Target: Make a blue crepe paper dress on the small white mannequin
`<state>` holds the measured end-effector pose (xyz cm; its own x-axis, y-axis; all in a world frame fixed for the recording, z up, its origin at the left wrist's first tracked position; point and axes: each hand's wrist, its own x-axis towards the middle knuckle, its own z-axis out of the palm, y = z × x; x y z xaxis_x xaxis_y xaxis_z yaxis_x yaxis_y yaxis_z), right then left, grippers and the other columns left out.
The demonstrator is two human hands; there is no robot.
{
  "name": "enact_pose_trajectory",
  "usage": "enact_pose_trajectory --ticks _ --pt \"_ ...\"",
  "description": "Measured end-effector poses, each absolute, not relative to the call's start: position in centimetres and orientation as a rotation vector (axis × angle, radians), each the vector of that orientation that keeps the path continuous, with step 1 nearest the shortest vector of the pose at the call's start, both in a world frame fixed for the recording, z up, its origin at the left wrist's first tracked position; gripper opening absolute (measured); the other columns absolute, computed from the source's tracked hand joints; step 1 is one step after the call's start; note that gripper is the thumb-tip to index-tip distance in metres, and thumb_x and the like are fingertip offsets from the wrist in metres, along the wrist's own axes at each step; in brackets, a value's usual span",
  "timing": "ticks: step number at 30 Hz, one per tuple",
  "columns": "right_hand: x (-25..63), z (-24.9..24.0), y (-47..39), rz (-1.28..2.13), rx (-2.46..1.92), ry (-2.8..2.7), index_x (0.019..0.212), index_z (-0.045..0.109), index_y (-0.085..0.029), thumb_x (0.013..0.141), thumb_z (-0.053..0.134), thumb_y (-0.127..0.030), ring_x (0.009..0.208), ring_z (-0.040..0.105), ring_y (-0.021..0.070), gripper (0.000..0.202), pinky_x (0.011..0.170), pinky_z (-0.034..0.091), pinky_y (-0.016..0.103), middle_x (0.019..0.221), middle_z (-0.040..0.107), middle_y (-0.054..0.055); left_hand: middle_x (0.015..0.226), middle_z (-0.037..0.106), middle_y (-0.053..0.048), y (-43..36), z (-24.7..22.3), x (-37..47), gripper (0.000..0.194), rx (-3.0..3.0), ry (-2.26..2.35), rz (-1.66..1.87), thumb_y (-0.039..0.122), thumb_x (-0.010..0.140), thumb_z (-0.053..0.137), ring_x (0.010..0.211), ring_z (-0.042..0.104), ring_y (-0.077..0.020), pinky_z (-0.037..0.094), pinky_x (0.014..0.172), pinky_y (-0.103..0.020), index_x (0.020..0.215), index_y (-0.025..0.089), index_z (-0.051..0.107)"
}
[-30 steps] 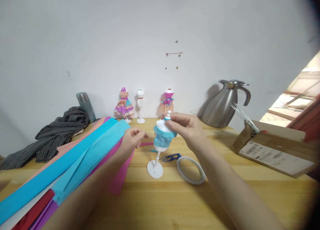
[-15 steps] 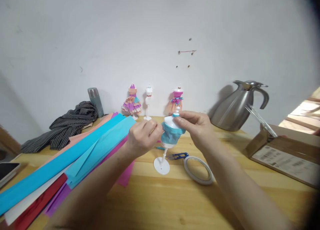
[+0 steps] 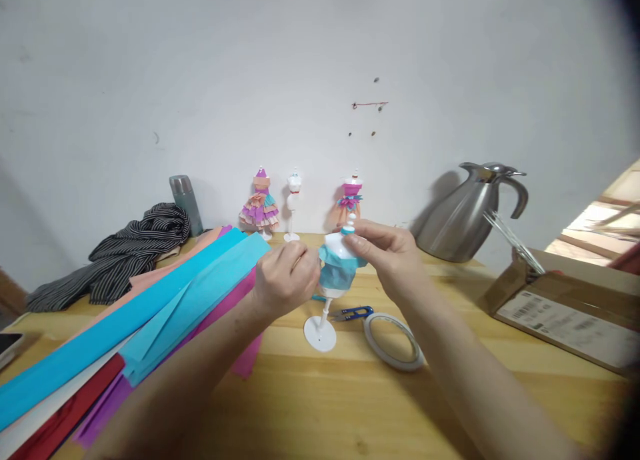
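A small white dress-form mannequin (image 3: 341, 247) leans slightly on its round base, its torso wrapped in a light blue crepe paper bodice (image 3: 338, 273) and a blue band at the neck. My right hand (image 3: 387, 253) grips it by the neck and shoulder, thumb in front. My left hand (image 3: 287, 277) is closed like a fist at the bodice's left side; whatever its fingers pinch is hidden. Blue-handled thread snips (image 3: 357, 313) and a roll of double-sided tape (image 3: 369, 340) lie just right of the base.
Crepe paper strips (image 3: 115, 337) in several colours spread across the left. Dressed mini mannequins (image 3: 260, 207) and a bare one (image 3: 294, 207) stand along the wall. A striped cloth (image 3: 135, 247), a flask (image 3: 185, 203), a steel jug (image 3: 463, 213) and a cardboard box (image 3: 565, 313) sit around the table.
The view has shifted slightly, so everything sits a little further left. Both hands keep nearly the same pose at the mannequin.
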<state>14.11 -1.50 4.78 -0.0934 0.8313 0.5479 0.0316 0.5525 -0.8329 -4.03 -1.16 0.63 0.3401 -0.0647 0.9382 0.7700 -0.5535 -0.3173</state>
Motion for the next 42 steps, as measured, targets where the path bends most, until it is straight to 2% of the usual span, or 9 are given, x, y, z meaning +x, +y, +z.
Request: enact_pose_trajectory --ticks 5,14,20,32,42 --pt "14.2 4.7 -1.3 0.774 -0.760 -1.534 0.075 0.076 -0.020 0.068 0.074 -0.038 0.064 0.061 0.0164 0.019 0.059 0.050 0.029 0.072 0.072 0.003 0.076 0.066 -0.004 -0.8 0.4 -3.7 0.025 -1.728 -0.600 -1.231 0.013 0.078 0.063 0.065 0.061 -0.0148 0.044 0.057 -0.025 0.102 0.015 0.055" --pt "14.1 4.8 -1.3 0.799 -0.747 -1.515 0.075 0.076 -0.019 0.066 0.075 -0.034 0.065 0.061 0.0159 0.017 0.061 0.050 0.028 0.073 0.072 0.002 0.074 0.065 -0.005 -0.6 0.8 -2.9 0.020 -1.744 -0.528 -1.382 0.005 0.077 0.052 0.066 0.064 -0.0141 0.050 0.059 -0.023 0.094 0.015 0.054" --pt "14.0 4.8 -1.3 0.844 -0.752 -1.472 0.073 0.076 -0.019 0.064 0.076 -0.033 0.060 0.059 0.0144 0.017 0.058 0.048 0.026 0.068 0.071 0.001 0.075 0.066 -0.006 -0.3 0.5 -2.7 0.020 -1.741 -0.508 -1.383 0.008 0.078 0.054 0.066 0.065 -0.0153 0.052 0.058 -0.024 0.097 0.013 0.054" --pt "14.1 4.5 -1.4 0.705 -0.769 -1.561 0.079 0.075 -0.019 0.072 0.071 -0.035 0.073 0.065 0.0194 0.018 0.062 0.049 0.029 0.079 0.073 0.004 0.073 0.068 -0.003 -0.4 0.6 -2.7 0.014 -1.747 -0.530 -1.389 0.007 0.079 0.052 0.064 0.065 -0.0127 0.048 0.056 -0.021 0.088 0.017 0.052" --pt "14.2 4.7 -1.4 0.672 -0.781 -1.604 0.078 0.075 -0.020 0.074 0.068 -0.035 0.075 0.066 0.0195 0.016 0.064 0.050 0.029 0.080 0.074 0.003 0.078 0.068 -0.002 -0.2 -0.2 -2.6 0.015 -1.779 -0.594 -1.449 0.009 0.081 0.054 0.064 0.064 -0.0114 0.045 0.054 -0.021 0.087 0.020 0.046"
